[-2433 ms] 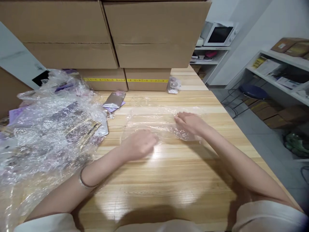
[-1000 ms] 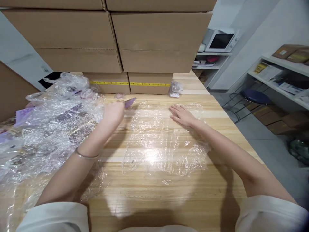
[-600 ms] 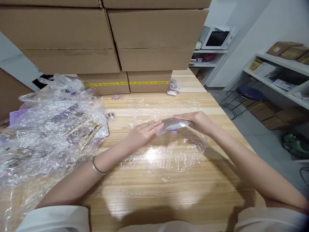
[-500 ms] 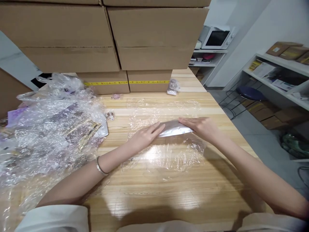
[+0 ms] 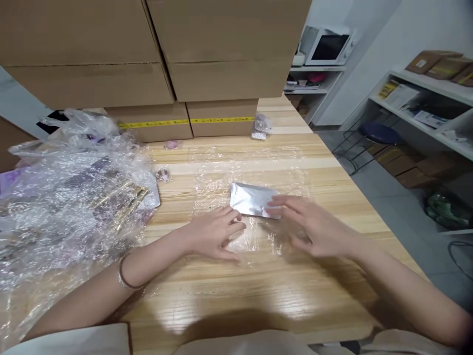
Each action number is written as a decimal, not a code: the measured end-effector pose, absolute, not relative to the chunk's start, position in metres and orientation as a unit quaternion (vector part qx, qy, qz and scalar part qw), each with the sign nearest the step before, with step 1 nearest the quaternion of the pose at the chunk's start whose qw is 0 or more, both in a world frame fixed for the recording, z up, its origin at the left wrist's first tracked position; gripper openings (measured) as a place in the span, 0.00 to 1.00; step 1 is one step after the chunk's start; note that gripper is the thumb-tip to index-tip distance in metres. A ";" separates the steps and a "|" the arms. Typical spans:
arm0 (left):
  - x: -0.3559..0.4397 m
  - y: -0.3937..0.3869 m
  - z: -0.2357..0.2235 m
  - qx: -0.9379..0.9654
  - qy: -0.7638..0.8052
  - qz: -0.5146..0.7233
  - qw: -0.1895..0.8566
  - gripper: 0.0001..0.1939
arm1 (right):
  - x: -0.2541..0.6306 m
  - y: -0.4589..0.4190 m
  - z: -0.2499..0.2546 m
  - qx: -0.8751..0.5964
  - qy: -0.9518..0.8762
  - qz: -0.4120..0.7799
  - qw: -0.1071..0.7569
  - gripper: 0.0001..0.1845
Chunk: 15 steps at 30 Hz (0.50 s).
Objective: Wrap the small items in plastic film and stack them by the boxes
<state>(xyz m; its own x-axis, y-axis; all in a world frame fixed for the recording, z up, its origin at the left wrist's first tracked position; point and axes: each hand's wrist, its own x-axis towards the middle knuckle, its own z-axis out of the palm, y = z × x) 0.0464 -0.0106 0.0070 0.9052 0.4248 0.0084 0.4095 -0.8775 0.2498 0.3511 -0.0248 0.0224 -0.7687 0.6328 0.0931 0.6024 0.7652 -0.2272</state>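
Observation:
A flat silver foil pouch (image 5: pixel 252 198) lies on a sheet of clear plastic film (image 5: pixel 218 175) spread on the wooden table (image 5: pixel 281 296). My left hand (image 5: pixel 212 237) rests on the near edge of the film, fingers stretched out, just left of and below the pouch. My right hand (image 5: pixel 314 228) hovers over the film with its fingers spread and slightly blurred. Its fingertips lie at the pouch's right end.
A big heap of bubble wrap and packets (image 5: pixel 66 197) covers the table's left side. Stacked cardboard boxes (image 5: pixel 221 64) wall off the back. A small bagged item (image 5: pixel 260 126) lies by the boxes. Shelves (image 5: pixel 424 103) and a stool (image 5: pixel 379 133) stand to the right.
My left hand fetched the silver pouch from the left and both hands set it on the film. Both hands have now let go and drawn back toward me.

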 end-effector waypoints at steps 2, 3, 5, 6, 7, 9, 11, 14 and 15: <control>0.047 -0.018 0.006 0.973 0.205 0.016 0.108 0.29 | 0.345 -0.049 0.022 -0.301 -0.943 0.127 0.059 0.38; 0.048 -0.021 0.003 0.975 0.202 0.009 0.090 0.24 | 0.342 -0.059 0.017 -0.304 -0.944 0.113 0.056 0.37; 0.050 -0.025 -0.003 0.980 0.194 0.005 0.045 0.10 | 0.340 -0.071 0.000 -0.326 -0.941 0.056 0.071 0.31; 0.050 -0.025 -0.005 0.982 0.189 0.011 0.025 0.07 | 0.341 -0.074 -0.008 -0.338 -0.936 0.029 0.088 0.27; 0.050 -0.023 -0.006 0.982 0.189 0.019 0.014 0.08 | 0.344 -0.074 -0.015 -0.349 -0.931 0.016 0.109 0.24; 0.046 -0.015 -0.002 0.977 0.206 0.030 0.040 0.10 | 0.352 -0.068 -0.021 -0.376 -0.912 0.036 0.162 0.17; 0.041 -0.004 0.008 0.960 0.250 0.026 0.127 0.10 | 0.359 -0.056 -0.021 -0.424 -0.873 0.108 0.217 0.14; 0.040 0.008 0.025 0.900 0.384 0.117 0.169 0.11 | 0.364 -0.031 -0.016 -0.526 -0.767 0.246 0.272 0.16; 0.043 0.008 0.029 0.876 0.424 0.182 0.141 0.11 | 0.363 -0.022 -0.015 -0.557 -0.723 0.292 0.286 0.17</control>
<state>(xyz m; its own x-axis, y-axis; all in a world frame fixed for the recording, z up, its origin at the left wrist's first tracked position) 0.0432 0.0080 0.0289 0.5751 0.7934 0.1994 0.6913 -0.6016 0.4002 0.3633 -0.0219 -0.0150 -0.2154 0.9726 0.0880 0.6378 0.2083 -0.7415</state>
